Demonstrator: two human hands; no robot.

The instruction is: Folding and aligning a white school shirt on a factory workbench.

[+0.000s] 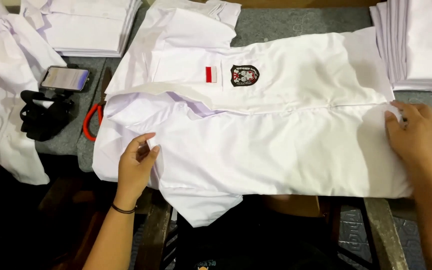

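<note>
A white short-sleeved shirt [276, 125] lies flat across the grey table [296, 22], front up, with a small red-and-white patch and a dark crest badge on the chest. The left hand [137, 165] pinches a fold of cloth at the shoulder seam between thumb and fingers. The right hand [412, 132] presses down on the hem edge, fingers together and curled over it. The near sleeve hangs off the table edge just below the left hand. The shirt's far sleeve is bunched, its shape hard to read. Its long axis runs from one hand to the other, collar toward the left hand, hem toward the right. Beyond the left hand sit red-handled scissors [92, 120] and a phone [65, 78].
</note>
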